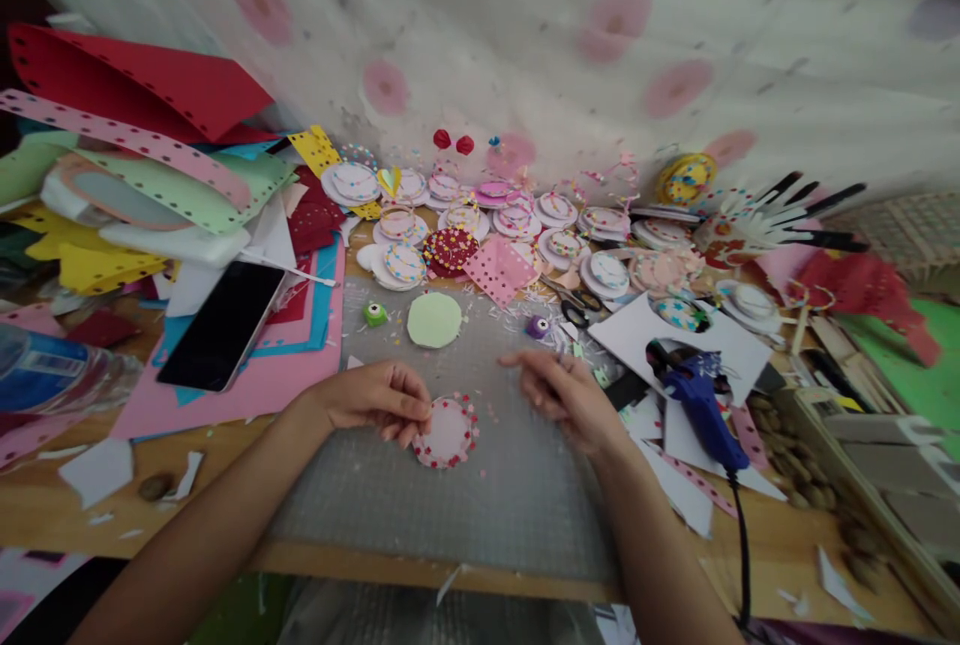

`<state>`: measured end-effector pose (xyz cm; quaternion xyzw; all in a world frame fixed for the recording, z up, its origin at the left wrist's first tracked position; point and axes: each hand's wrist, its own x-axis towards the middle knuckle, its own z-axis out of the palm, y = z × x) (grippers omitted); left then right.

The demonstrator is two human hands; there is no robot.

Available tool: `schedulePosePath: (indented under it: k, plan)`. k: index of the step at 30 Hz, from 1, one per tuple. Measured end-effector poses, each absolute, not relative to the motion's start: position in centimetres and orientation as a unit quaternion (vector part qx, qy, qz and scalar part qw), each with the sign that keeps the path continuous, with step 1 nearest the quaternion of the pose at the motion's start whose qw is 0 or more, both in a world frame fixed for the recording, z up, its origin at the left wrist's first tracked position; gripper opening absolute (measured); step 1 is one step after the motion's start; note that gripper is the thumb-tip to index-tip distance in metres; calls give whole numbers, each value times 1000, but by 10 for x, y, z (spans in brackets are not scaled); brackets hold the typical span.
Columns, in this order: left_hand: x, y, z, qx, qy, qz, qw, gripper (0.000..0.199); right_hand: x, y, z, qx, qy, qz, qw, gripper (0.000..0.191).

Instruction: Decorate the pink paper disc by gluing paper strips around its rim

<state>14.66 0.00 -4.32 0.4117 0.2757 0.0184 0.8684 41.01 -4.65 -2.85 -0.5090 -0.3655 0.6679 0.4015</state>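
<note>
My left hand pinches the left edge of a round pale pink paper piece with small red and pink bits around its rim, low over the grey cutting mat. To the right, my right hand hovers with its index finger stretched out to the left, nothing visible in it. A pale green paper disc lies behind my left hand, between a green punch and a purple punch. Tiny pink bits are scattered on the mat beside the pink piece.
Decorated paper discs crowd the back. Coloured sheets, a black phone and a plastic bottle are on the left. On the right are scissors, a blue glue gun with a cord, and white paper scraps.
</note>
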Motion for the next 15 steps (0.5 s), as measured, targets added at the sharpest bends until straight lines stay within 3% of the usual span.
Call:
schedulePosePath:
  k: [2, 5, 11, 15]
  plan:
    - [146, 0, -42, 435, 283, 17, 854, 22, 413, -42, -31, -486, -312, 631, 518, 39]
    - [143, 0, -39, 484, 303, 5, 821, 22, 415, -37, -37, -468, -277, 574, 613, 38]
    - [127, 5, -31, 568, 268, 16, 778, 23, 424, -37, -35, -468, -294, 534, 640, 55]
    - [113, 12, -28, 598, 204, 74, 771, 23, 446, -46, -18, -443, -282, 483, 701, 40]
